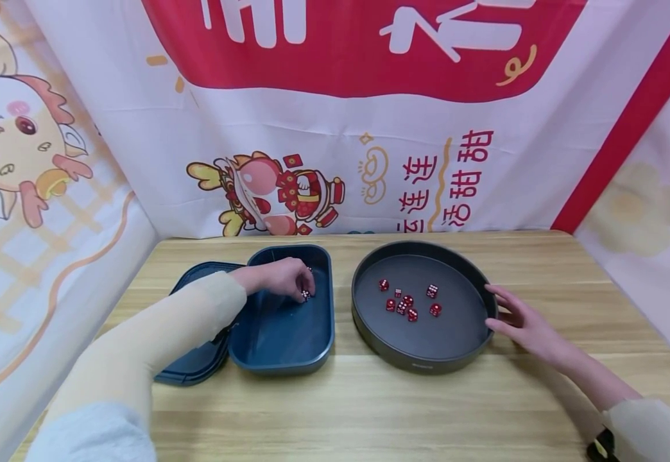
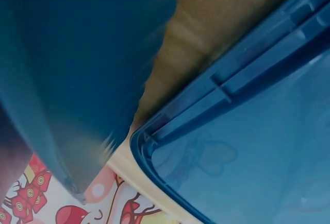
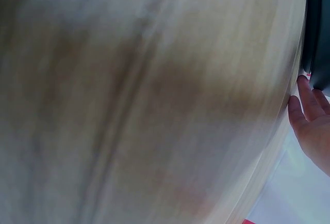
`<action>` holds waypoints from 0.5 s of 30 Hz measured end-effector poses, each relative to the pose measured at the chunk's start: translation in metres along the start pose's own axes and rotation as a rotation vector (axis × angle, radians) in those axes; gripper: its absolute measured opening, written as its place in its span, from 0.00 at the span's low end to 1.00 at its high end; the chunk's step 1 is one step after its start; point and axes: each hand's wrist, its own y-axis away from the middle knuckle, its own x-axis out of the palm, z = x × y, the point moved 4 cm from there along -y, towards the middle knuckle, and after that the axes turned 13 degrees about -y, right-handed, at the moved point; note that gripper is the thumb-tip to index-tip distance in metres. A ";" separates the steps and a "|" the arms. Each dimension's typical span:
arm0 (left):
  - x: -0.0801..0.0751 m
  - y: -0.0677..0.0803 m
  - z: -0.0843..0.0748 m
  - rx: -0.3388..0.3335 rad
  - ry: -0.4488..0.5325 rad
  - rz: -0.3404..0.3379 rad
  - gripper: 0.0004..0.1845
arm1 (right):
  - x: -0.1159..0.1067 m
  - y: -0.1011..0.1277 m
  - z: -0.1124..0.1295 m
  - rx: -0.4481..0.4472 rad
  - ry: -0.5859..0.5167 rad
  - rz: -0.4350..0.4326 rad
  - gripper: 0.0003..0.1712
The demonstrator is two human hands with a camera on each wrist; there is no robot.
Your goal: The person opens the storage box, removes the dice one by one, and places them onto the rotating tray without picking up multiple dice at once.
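Observation:
My left hand (image 1: 289, 279) reaches into the blue rectangular box (image 1: 280, 350) and pinches a small red die (image 1: 305, 295) with curled fingers. The round dark tray (image 1: 421, 366) to the right holds several red dice (image 1: 407, 301) near its middle. My right hand (image 1: 522, 321) rests with straight fingers against the tray's right rim; in the right wrist view only its fingertips (image 3: 309, 116) show beside the dark rim (image 3: 318, 33). The left wrist view shows the blue box wall (image 2: 67, 80) and its lid (image 2: 247, 147), not the hand.
The blue lid (image 1: 196, 366) lies under the box's left side on the wooden table (image 1: 369, 410). Printed cloth banners (image 1: 335, 115) close off the back and both sides of the table.

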 end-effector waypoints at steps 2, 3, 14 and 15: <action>0.002 0.001 0.002 0.016 -0.002 -0.010 0.09 | 0.000 0.000 0.000 0.004 -0.002 0.002 0.37; 0.002 0.001 0.002 0.020 -0.004 -0.014 0.09 | 0.000 0.000 0.000 0.004 0.000 0.002 0.37; -0.016 0.019 -0.008 0.002 0.004 -0.090 0.11 | 0.001 0.000 0.000 -0.012 0.011 0.001 0.37; -0.019 0.022 -0.010 0.000 0.006 -0.104 0.11 | 0.001 0.000 0.000 -0.019 0.013 0.000 0.37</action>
